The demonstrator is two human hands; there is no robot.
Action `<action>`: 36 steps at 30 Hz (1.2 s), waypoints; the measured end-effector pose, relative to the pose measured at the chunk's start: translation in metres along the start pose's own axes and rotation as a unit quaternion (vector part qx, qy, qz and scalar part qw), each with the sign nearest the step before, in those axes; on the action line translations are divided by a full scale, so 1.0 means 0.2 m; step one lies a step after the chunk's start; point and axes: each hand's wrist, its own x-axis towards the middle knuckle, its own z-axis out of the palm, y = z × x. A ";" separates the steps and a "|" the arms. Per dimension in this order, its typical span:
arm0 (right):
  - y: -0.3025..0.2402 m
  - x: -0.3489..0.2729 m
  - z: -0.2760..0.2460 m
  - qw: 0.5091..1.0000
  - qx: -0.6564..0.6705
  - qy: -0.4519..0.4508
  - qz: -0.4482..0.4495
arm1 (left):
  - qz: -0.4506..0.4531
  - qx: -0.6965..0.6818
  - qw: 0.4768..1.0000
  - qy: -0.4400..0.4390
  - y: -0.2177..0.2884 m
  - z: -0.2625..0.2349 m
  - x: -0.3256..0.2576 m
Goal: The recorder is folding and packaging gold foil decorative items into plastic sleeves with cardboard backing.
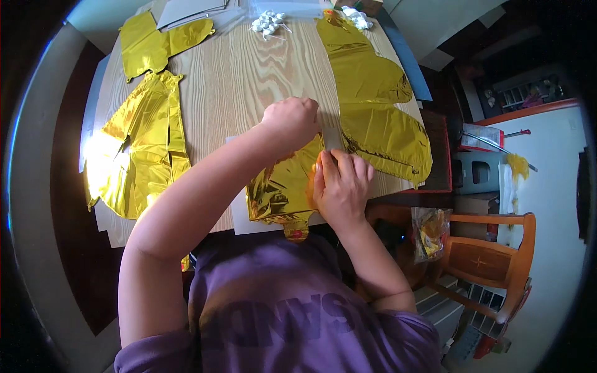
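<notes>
A gold foil balloon (283, 183), flat and folded to a rough square, lies on a white sheet (241, 214) at the table's near edge. Its tab hangs over the edge toward me. My left hand (291, 121) is a closed fist above the balloon's far side; whatever is in it is hidden. Just right of and below it, my right hand (342, 186) presses its bunched fingers on the near end of a flat grey strip (333, 139), at the balloon's right edge. The strip runs away from me toward the left fist.
Flat gold foil balloons lie at the right (373, 93), the left (146, 137) and the far left (146, 46) of the wooden table (214, 81). White bundles (269, 23) sit at the back. A wooden chair (485, 252) with a plastic bag (431, 233) stands at right.
</notes>
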 end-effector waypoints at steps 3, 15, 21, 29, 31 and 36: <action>-0.01 0.01 -0.01 1.000 0.001 -0.013 0.016 | -0.021 -0.005 1.000 0.015 -0.03 -0.03 -0.02; 0.02 0.13 -0.16 0.988 0.112 -0.101 -0.013 | -0.031 -0.139 0.988 0.062 -0.34 -0.27 -0.49; 0.04 0.07 0.02 0.971 0.073 -0.221 -0.051 | -0.030 -0.150 0.987 0.046 -0.39 -0.25 -0.49; 0.05 0.07 0.03 0.960 0.074 -0.267 -0.035 | -0.070 -0.157 0.981 -0.086 -0.37 -0.31 -0.40; 0.05 0.07 0.03 0.958 0.078 -0.275 -0.031 | -0.099 -0.200 0.970 -0.093 -0.37 -0.30 -0.39; 0.04 0.10 0.01 0.952 0.085 -0.292 -0.018 | -0.160 -0.336 0.921 -0.117 -0.41 -0.25 -0.41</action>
